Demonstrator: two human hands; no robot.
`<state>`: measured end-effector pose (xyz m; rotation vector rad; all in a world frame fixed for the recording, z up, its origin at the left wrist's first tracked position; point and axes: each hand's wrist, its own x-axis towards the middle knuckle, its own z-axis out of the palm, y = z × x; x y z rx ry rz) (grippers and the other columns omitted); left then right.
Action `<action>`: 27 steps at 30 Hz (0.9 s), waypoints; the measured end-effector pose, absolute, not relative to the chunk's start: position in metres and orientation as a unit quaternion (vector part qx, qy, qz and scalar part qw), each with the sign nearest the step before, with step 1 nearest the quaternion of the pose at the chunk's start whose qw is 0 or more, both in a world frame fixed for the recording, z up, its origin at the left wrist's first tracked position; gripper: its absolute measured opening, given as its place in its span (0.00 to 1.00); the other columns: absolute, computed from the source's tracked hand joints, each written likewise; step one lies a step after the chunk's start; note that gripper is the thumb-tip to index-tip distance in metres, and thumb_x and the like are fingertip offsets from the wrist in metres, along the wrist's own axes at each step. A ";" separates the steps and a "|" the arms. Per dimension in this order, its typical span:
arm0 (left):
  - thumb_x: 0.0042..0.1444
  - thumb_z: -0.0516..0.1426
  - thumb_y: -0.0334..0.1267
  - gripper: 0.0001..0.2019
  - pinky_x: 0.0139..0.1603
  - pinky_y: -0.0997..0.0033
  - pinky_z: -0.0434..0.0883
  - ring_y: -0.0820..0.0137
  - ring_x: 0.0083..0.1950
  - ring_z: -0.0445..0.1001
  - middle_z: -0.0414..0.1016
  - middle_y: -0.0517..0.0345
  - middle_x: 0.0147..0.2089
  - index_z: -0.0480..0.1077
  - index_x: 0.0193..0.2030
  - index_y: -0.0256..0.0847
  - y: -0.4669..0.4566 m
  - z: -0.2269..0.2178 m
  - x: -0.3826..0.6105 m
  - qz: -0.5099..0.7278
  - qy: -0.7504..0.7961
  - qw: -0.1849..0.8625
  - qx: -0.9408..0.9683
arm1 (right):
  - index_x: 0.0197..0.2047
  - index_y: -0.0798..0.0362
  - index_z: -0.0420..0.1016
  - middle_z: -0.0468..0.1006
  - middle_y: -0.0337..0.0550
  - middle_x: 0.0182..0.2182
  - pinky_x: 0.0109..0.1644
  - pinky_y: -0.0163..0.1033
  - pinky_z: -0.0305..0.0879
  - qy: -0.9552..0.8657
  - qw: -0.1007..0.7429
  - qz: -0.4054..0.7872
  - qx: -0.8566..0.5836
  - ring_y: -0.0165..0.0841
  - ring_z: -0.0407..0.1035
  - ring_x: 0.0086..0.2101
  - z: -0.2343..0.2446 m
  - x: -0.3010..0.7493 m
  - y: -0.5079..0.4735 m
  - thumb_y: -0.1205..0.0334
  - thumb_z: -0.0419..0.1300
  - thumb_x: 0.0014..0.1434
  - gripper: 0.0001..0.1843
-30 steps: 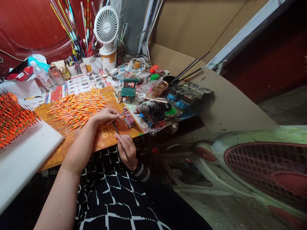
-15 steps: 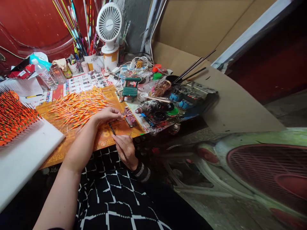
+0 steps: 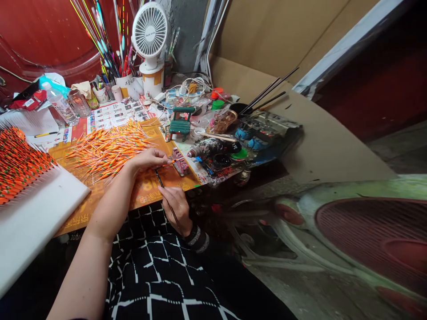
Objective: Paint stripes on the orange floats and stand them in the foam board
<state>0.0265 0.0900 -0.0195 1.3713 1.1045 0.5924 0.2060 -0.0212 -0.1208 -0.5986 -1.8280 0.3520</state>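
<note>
Head cam: L hand [image 3: 150,160] pinches orange float [image 3: 171,163], its end at the notched block [image 3: 181,166] — prob for support. R hand [image 3: 175,205] grips thin brush [image 3: 159,179] pen-style, tip nr float — likely fine control. Float pile [image 3: 108,146] on worktop [image 3: 78,212] beside L hand, presumably easy reach.

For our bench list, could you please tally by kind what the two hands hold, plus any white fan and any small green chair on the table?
Orange float, in the left hand: 1
Brush, in the right hand: 1
White fan: 1
Small green chair: 1
Total: 4
</note>
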 end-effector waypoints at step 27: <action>0.49 0.66 0.52 0.20 0.22 0.75 0.47 0.82 0.20 0.53 0.62 0.66 0.20 0.73 0.27 0.34 0.091 -0.018 0.025 0.245 0.478 0.578 0.615 | 0.71 0.50 0.63 0.80 0.54 0.51 0.53 0.51 0.74 -0.751 0.583 0.134 -0.279 0.41 0.75 0.49 -0.119 0.205 -0.020 0.72 0.53 0.70 0.28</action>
